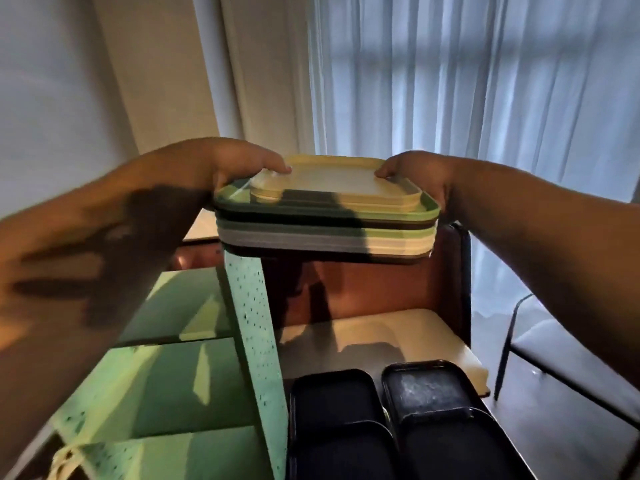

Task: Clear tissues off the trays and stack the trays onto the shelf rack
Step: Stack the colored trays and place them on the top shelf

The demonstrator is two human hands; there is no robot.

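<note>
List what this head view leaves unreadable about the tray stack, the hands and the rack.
- Fingers of the left hand and right hand: under the tray stack, so the grip is only partly seen.
- Tray count: edges blur and fall in shadow.
- Green rack: cut off by the bottom and left edges.
- Dark trays: cut off by the bottom edge.
- Tissues: none can be made out.

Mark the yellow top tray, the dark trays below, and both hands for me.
yellow top tray (pixel 343 180), head view, flat middle
dark trays (pixel 431 388), head view, right tray's base
left hand (pixel 239 161), head view, knuckles
right hand (pixel 420 174), head view, back
</note>
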